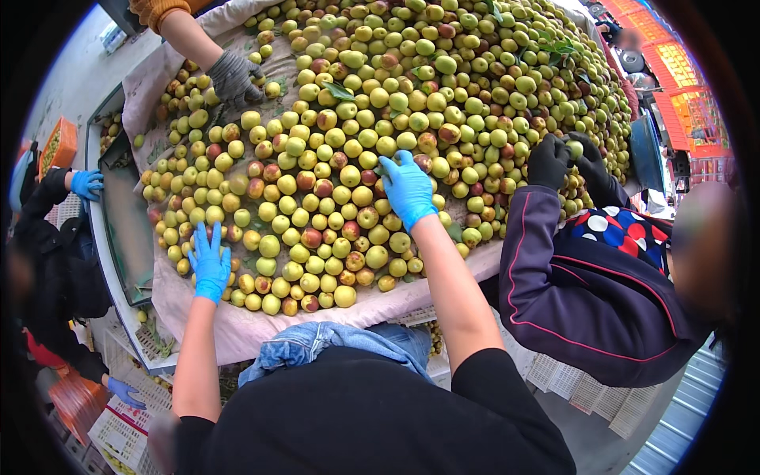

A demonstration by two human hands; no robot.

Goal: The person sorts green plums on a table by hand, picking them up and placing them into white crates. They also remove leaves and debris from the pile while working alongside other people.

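Note:
A large heap of green and reddish-brown jujubes (341, 193) lies on a pale pink cloth (237, 338) spread before me. My left hand (211, 261), in a blue glove, rests palm down with its fingers apart on the fruit near the cloth's front left edge. Further up and to the right, my right hand (408, 187), gloved in blue too, reaches over the middle of the heap. Its fingers bend down at the jujubes; whether it grips one is hidden. A few green leaves (339, 91) lie among the fruit.
At the right, a co-worker's black-gloved hands (549, 160) hold a jujube. Another person's grey-gloved hand (234, 78) reaches in at the upper left. A metal-edged trough (124, 219) runs along the left side. White plastic crates (573, 380) stand below right, an orange crate (58, 145) far left.

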